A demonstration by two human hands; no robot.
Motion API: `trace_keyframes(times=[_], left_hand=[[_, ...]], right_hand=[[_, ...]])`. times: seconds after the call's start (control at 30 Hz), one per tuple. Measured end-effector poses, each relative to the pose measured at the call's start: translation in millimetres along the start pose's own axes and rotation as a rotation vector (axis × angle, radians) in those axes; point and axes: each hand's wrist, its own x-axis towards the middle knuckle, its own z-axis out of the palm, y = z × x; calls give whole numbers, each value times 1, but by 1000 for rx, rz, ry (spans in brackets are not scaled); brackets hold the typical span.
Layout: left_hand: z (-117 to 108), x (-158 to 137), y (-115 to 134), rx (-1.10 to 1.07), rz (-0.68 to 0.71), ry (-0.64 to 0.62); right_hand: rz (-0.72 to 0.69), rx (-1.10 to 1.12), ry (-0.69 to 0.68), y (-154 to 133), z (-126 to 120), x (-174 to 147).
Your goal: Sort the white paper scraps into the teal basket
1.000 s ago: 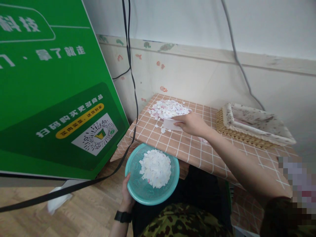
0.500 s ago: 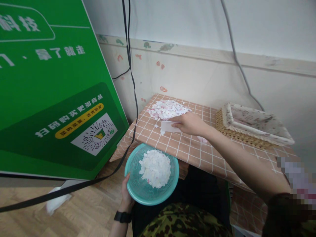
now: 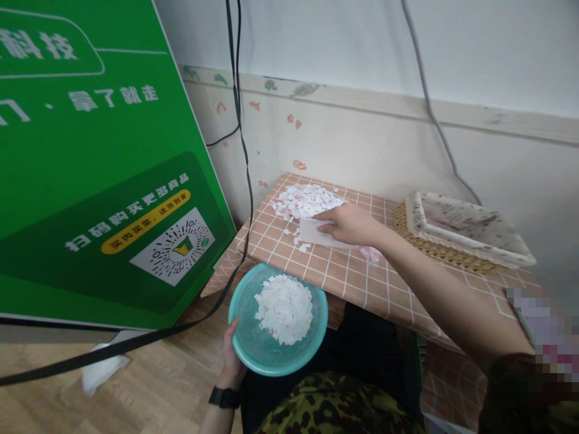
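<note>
My left hand (image 3: 231,352) grips the rim of a round green plastic basket (image 3: 246,292), held below the table's front edge. Inside the basket lies a heap of torn white paper scraps (image 3: 284,308). Over the table, my right hand (image 3: 350,224) is closed on a flat white card (image 3: 312,232), thumb on its near face. The card stands on edge against a larger pile of white and pinkish paper scraps (image 3: 305,201). A few loose scraps (image 3: 302,246) lie just in front of the card. Beside my right wrist is a pinkish piece (image 3: 371,254), partly hidden.
A checked brown cloth covers the table (image 3: 362,280). At its right stands a woven basket (image 3: 461,241) with a floral lining. A large green sign board (image 3: 104,181) rises at the left, and a black strap (image 3: 246,199) hangs in front of the table's left corner.
My right hand and the card have shifted slightly to the right. More loose scraps now show in front of the card. The left hand and green basket have stayed in place.
</note>
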Motion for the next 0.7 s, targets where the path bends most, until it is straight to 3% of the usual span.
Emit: trace_keyframes(times=[0.3,0.7], left_hand=[[2,0,0,-21,11,3],[7,-5,4,-26,33,-8]], right_hand=[[31,-33,-105,13,-15,-9],[150,-12,2,1,3,-44]])
